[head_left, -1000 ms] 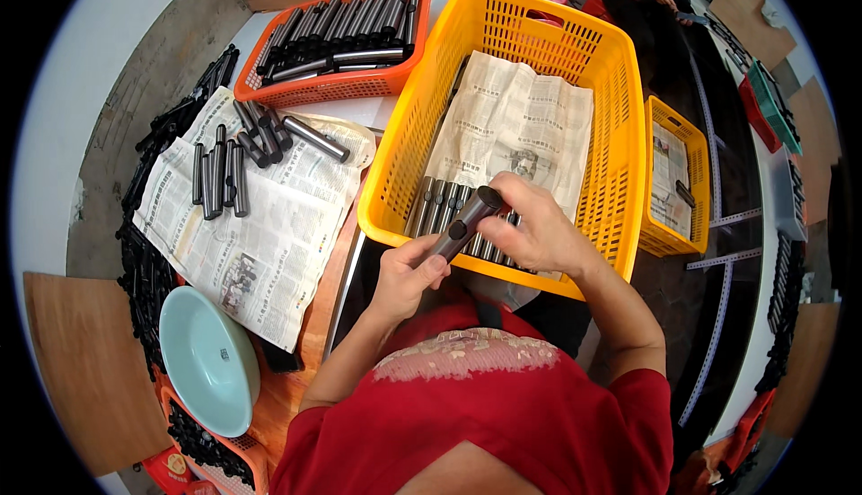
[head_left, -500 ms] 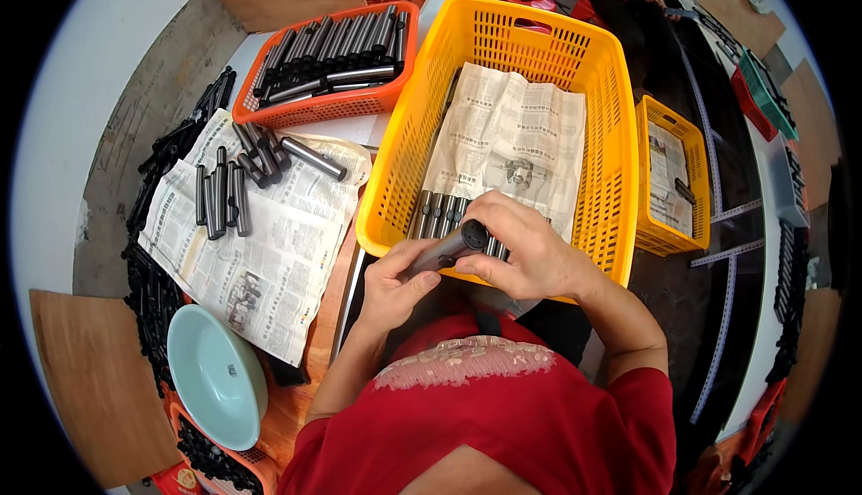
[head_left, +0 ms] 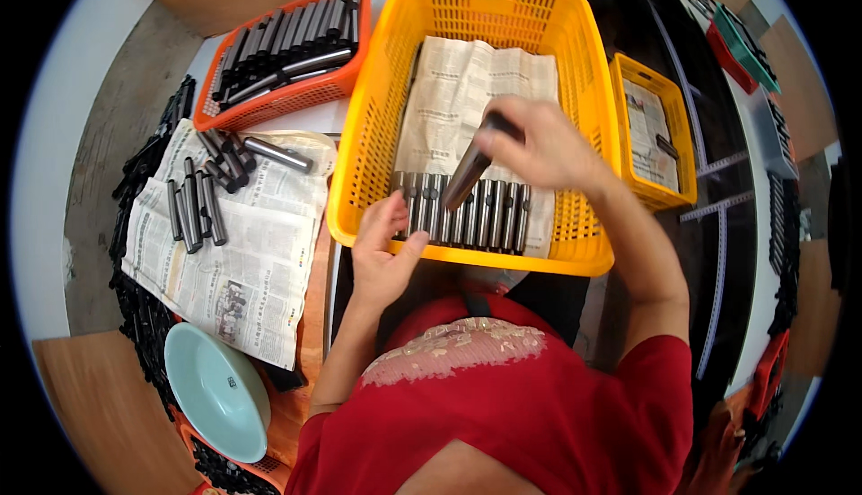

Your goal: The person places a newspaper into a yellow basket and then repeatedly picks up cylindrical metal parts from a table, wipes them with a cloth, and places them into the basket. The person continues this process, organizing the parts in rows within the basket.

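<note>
My right hand point(head_left: 548, 145) grips a dark grey metal tube point(head_left: 469, 176) with a black end, tilted over the large yellow basket point(head_left: 355, 149). Below it a row of similar tubes point(head_left: 496, 217) lies side by side along the basket's near side, on newspaper point(head_left: 453, 91). The held tube hides part of that row. At the row's left end, near the front rim, my left hand point(head_left: 382, 253) is open, its fingers apart and nothing held in it. Whether its fingertips touch the leftmost tube I cannot tell.
Left of the basket, loose tubes point(head_left: 190, 212) lie on newspaper point(head_left: 171, 284) spread over the table. An orange-red basket point(head_left: 280, 109) full of tubes stands behind them. A pale blue bowl point(head_left: 211, 387) is nearer me. To the right is a smaller yellow basket point(head_left: 680, 105).
Both hands held the tube in front of the basket. My left hand has let go and moved to the row's left end; my right hand has carried the tube forward over the basket.
</note>
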Action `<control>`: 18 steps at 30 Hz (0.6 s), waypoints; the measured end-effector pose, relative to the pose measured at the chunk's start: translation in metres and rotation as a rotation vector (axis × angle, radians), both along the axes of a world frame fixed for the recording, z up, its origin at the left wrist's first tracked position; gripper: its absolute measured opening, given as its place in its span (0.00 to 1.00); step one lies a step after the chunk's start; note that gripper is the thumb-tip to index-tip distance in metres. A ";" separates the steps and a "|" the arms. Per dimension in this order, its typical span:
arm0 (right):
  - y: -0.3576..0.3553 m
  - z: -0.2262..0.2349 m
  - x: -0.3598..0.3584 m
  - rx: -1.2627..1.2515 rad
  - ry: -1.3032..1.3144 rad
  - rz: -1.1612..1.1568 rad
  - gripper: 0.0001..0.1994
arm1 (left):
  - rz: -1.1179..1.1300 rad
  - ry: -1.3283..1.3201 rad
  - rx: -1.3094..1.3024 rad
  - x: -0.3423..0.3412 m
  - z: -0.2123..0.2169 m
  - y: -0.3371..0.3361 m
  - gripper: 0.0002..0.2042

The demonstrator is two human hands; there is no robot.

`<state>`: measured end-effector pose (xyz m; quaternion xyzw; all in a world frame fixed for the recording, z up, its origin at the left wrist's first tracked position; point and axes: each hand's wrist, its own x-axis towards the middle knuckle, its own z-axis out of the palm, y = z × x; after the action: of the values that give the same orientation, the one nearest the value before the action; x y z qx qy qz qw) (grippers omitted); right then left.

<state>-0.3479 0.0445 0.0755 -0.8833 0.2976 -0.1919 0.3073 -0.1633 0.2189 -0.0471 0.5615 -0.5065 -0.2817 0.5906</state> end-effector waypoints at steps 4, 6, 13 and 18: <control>-0.055 -0.035 -0.012 -0.003 0.501 -0.004 0.19 | -0.028 0.129 0.024 0.005 -0.001 0.002 0.23; -0.083 -0.098 -0.027 0.022 0.639 0.133 0.18 | -0.034 0.135 0.028 0.004 0.000 0.000 0.22; -0.113 -0.207 -0.038 0.787 1.072 -0.062 0.11 | -0.039 0.124 0.042 0.008 0.000 0.003 0.21; -0.099 -0.253 -0.050 0.897 1.105 -0.158 0.09 | -0.044 0.200 0.039 0.010 0.000 0.004 0.20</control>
<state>-0.3983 -0.0543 -0.1775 -0.6157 0.5231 0.4025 0.4305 -0.1537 0.2227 -0.0467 0.5306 -0.4516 -0.3591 0.6209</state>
